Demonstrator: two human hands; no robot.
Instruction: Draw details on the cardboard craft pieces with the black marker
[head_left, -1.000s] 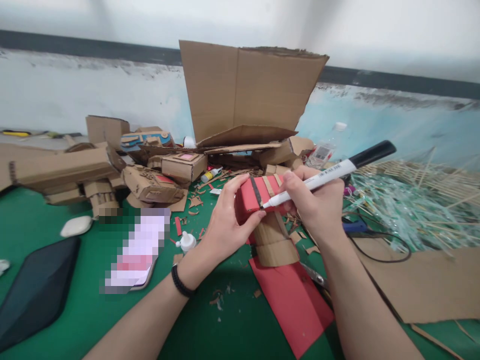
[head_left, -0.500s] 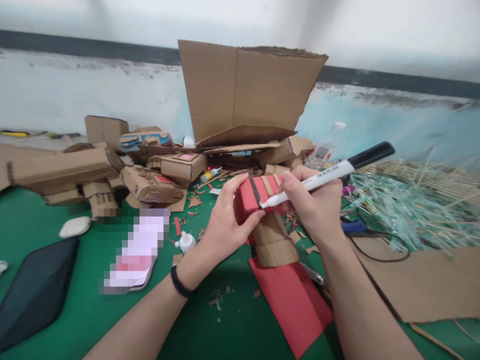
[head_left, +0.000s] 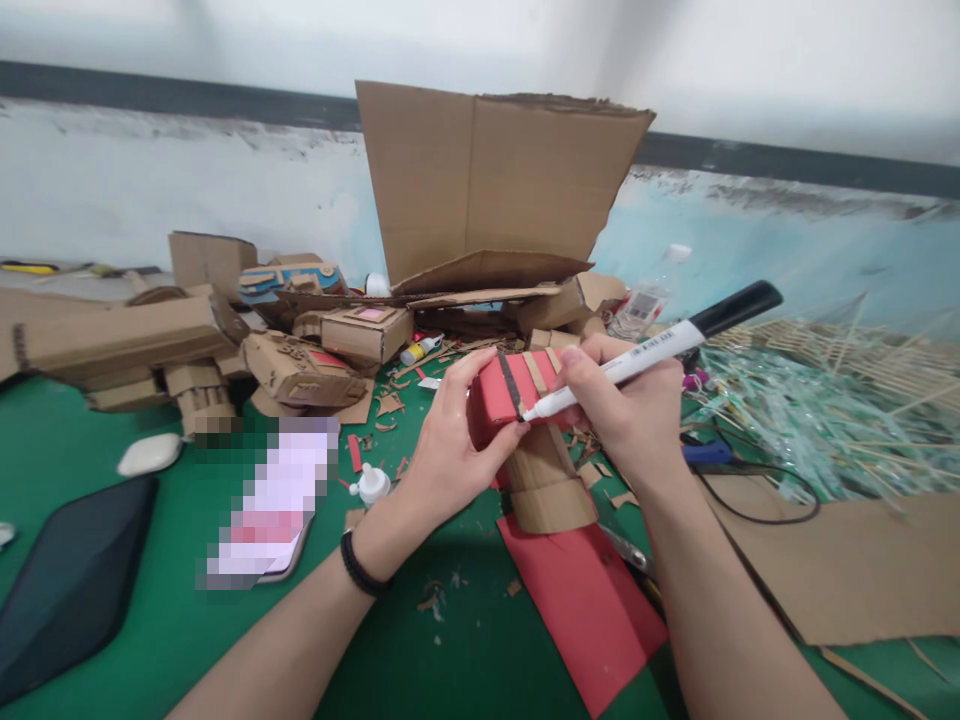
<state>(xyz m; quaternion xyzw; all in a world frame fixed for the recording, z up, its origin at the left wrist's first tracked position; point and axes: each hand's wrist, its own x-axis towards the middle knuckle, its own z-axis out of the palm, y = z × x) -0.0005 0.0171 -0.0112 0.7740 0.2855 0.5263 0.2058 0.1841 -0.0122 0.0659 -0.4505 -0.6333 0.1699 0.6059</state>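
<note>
My left hand [head_left: 454, 440] is closed around the left side of a small red-covered cardboard model [head_left: 495, 392], thumb along its near edge. Strips cross its red top; the leftmost is black, the others bare brown. Below the red part, a round brown cardboard piece [head_left: 551, 495] sticks out toward me. My right hand [head_left: 626, 405] grips a white marker [head_left: 645, 355] with a black back end. The marker's tip touches the near end of the black strip. Under the model lies a sheet of red paper [head_left: 581, 610].
Cardboard models [head_left: 127, 340] and a large upright cardboard sheet [head_left: 510, 180] stand at the back. A phone [head_left: 289, 500], a black case [head_left: 75, 580] and a small white bottle [head_left: 372, 484] lie left. Thin sticks with clear plastic [head_left: 810, 410] and flat cardboard [head_left: 862, 560] are right.
The marker's back end has shifted slightly left, and its tip has moved a touch along the black strip's near end. My left hand and the model look still.
</note>
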